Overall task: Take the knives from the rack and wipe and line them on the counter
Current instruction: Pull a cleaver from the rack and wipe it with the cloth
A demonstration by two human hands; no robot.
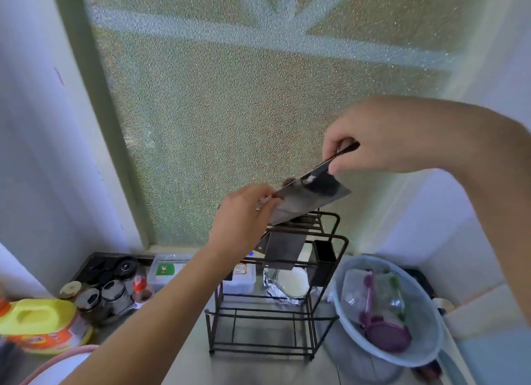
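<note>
A broad cleaver point(311, 196) is held in the air just above the black wire rack point(330, 281). My right hand point(382, 138) is shut on its dark handle at the upper right. My left hand point(244, 215) pinches the far end of the blade, fingers against the flat. Whether a cloth lies under those fingers I cannot tell. A second cleaver point(283, 249) stands blade-down in the rack's top slots, below the held one.
A pale blue basin point(431, 312) holding plastic bags and a purple utensil stands right of the rack. Behind it sit a foil-wrapped bowl point(293, 282) and plastic boxes point(168, 271). Jars point(115, 297) and a yellow bottle point(40, 324) crowd the left. Frosted window behind.
</note>
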